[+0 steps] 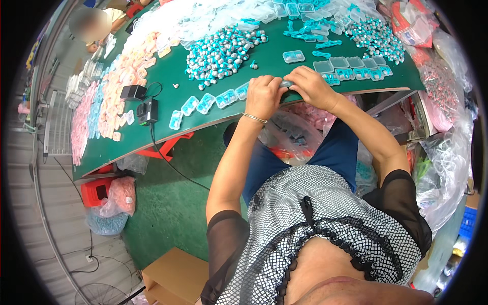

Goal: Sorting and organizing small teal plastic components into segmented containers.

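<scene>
My left hand (263,95) and my right hand (311,86) meet at the near edge of the green table (168,71), both pinching one small clear plastic case (286,83) between them. A thin bracelet circles my left wrist. A row of filled clear cases (206,103) with blue contents lies to the left of my hands. Just beyond them sits a heap of small grey and teal pieces (221,51). More clear cases (351,68), some filled, lie to the right of my hands.
Pink and blue cases (117,86) cover the table's left end. Two black adapters (147,111) with a cable lie near the front edge. Another grey and teal heap (376,35) is far right. Plastic bags (447,152) pile at my right, a cardboard box (175,277) below, another person (94,25) far left.
</scene>
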The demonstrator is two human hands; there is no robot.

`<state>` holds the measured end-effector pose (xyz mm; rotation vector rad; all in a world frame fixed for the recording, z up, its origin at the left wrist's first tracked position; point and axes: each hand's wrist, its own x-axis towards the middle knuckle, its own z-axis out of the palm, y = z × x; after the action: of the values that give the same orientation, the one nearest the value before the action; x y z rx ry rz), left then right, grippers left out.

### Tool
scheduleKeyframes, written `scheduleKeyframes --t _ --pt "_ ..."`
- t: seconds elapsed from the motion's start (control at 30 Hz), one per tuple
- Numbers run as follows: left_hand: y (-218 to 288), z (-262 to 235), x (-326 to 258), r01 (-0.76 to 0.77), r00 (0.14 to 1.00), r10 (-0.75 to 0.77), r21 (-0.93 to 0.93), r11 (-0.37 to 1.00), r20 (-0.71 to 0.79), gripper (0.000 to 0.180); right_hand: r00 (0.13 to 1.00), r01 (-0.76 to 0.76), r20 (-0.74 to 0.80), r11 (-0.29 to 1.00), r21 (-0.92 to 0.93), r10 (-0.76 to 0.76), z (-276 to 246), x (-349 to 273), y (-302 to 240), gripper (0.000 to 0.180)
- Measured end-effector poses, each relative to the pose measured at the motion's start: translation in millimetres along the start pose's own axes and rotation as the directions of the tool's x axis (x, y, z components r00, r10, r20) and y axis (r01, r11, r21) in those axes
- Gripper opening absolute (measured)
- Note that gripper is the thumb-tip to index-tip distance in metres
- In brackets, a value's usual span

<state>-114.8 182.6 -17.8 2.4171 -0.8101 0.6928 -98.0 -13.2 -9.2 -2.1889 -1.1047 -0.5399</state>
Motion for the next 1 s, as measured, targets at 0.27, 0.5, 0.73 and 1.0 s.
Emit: scheduleKeyframes --t 0.27,0.5,0.73,1.0 --pt "4 -14 -1 -0.06 0.995 0.076 0.222 0.973 -0.064 0.033 1.0 0.013 0.016 0.999 0.031 -0.014 -5 6 -6 0.03" --pt "16 -23 7 -0.033 0.997 0.049 0.28 0.96 -0.052 0.039 0.984 -0.15 -0.133 0.963 -0.225 0.122 -51 -7 39 0.023" --pt "66 37 40 -0.011 1.0 0.012 0.095 0.995 -0.012 0.05 0.945 -0.27 0.034 0.832 -0.484 0.326 -67 -27 74 0.017" --pt "71 63 52 0.04 0.993 -0.047 0.068 0.997 0.108 0.039 0.957 -0.219 0.061 0.843 -0.492 0.285 -67 -30 73 0.02"
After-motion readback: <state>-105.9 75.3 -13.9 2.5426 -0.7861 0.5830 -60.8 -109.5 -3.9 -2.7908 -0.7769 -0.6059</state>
